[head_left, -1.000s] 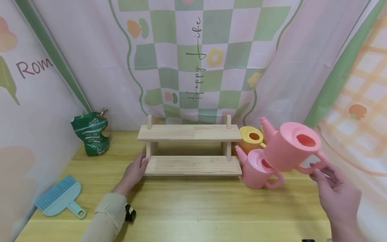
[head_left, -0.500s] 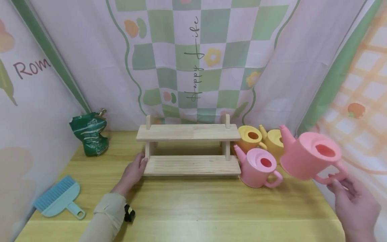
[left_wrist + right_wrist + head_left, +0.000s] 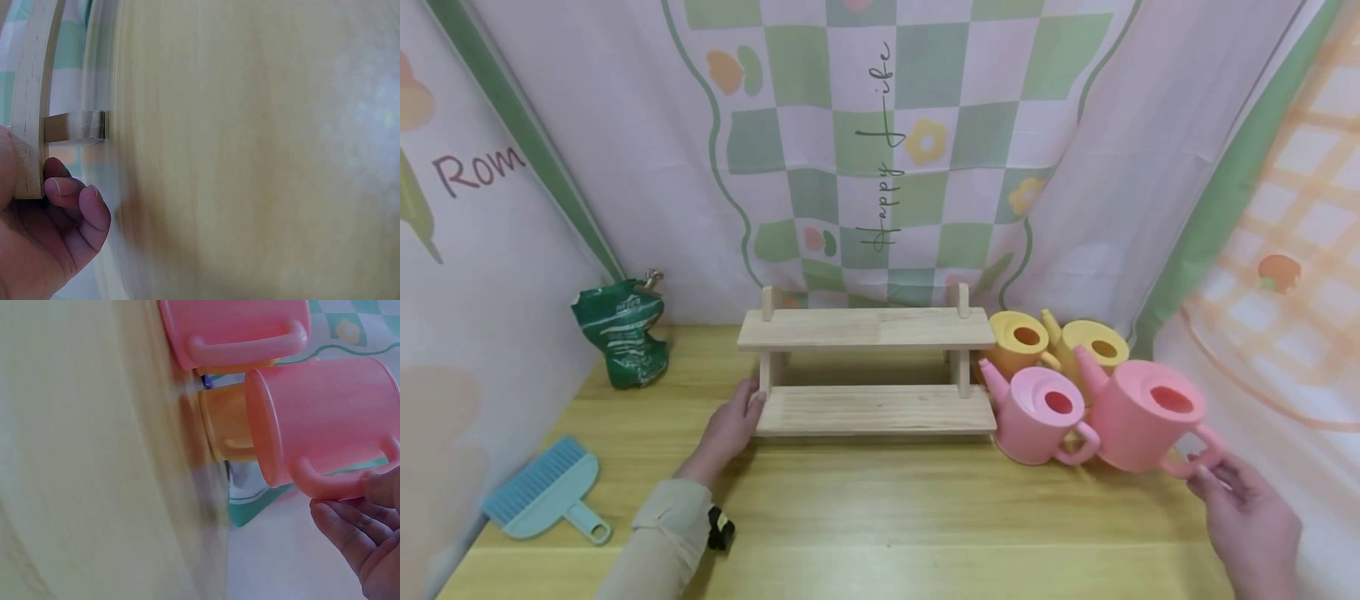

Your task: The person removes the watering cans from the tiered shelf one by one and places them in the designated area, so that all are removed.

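A two-tier wooden shelf (image 3: 876, 410) stands at the middle back of the table. My left hand (image 3: 730, 427) grips the left end of its lower board; in the left wrist view, fingers (image 3: 94, 209) curl under the board's end. My right hand (image 3: 1247, 508) pinches the handle of a pink watering can (image 3: 1150, 425), whose base shows a gap above the table in the right wrist view. Another pink watering can (image 3: 1037, 429) stands by the shelf's right end. Behind them are two yellow watering cans, one (image 3: 1011, 350) near the shelf and one (image 3: 1101, 337) partly hidden by the held can.
A crumpled green bag (image 3: 625, 333) with a clip stands at the back left. A light blue dustpan-brush-like tool (image 3: 550, 492) lies at the left on the wooden table (image 3: 880, 517). Patterned curtains (image 3: 925, 192) enclose the back and sides.
My right hand first carried the pink watering can rightward, then brought it back left and down beside the other pink can. The left hand stays on the shelf.
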Available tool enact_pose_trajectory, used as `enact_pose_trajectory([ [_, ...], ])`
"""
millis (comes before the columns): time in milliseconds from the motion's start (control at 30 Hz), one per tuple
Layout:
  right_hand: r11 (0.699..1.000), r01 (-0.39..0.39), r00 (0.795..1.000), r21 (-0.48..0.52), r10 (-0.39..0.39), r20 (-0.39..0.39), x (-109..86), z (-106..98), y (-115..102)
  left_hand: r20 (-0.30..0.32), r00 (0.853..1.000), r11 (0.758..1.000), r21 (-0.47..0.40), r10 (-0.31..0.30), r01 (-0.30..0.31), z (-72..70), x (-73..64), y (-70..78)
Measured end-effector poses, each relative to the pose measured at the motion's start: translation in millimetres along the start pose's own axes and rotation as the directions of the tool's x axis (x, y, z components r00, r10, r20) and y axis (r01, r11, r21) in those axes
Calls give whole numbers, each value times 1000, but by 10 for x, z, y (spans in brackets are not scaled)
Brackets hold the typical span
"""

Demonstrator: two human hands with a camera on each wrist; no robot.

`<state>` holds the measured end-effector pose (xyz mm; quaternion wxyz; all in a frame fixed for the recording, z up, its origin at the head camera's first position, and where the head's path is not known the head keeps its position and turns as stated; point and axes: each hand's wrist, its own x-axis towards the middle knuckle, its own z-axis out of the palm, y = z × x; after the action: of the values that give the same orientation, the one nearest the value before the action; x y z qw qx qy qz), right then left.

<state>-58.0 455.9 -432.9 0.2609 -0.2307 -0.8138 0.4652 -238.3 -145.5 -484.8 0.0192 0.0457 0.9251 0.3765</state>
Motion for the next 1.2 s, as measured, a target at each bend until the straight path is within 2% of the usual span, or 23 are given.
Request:
enact_pose_trajectory([
  [100,997,1,999,-79,2,37,-10,0,83,0,1000,1000,1,3,-3,2,4,-4],
  [267,975,14,998,-222,-1,59,-10,14,174,10,1000,1000,-9,-10,10,8,12,-2],
  [400,958,7,997,-286,17,79,14,15,216,16,1000,1000,-12,-18,18,14,17,9],
  [600,942,62,991,-329,-19,131,38,-25,305,8,1000,1000,-7,-4,4,12,19,13],
  [833,907,132,966,-399,-28,256,55,-56,314,3,1000,1000,-5,12,-12,1,2,9],
  [933,904,195,956,-380,-89,279,52,-80,308,-4,1000,1000,5,14,-14,-5,-13,15],
  [1000,901,220,955,-375,-120,272,57,-90,263,-11,1000,999,34,16,-16,-22,-17,30],
  [1067,912,200,960,-357,-111,256,46,-73,149,-12,1000,997,76,9,-8,-48,-21,49],
  [1200,928,124,985,-351,-73,153,-3,36,-205,-10,1000,989,150,-2,4,-101,-20,92],
])
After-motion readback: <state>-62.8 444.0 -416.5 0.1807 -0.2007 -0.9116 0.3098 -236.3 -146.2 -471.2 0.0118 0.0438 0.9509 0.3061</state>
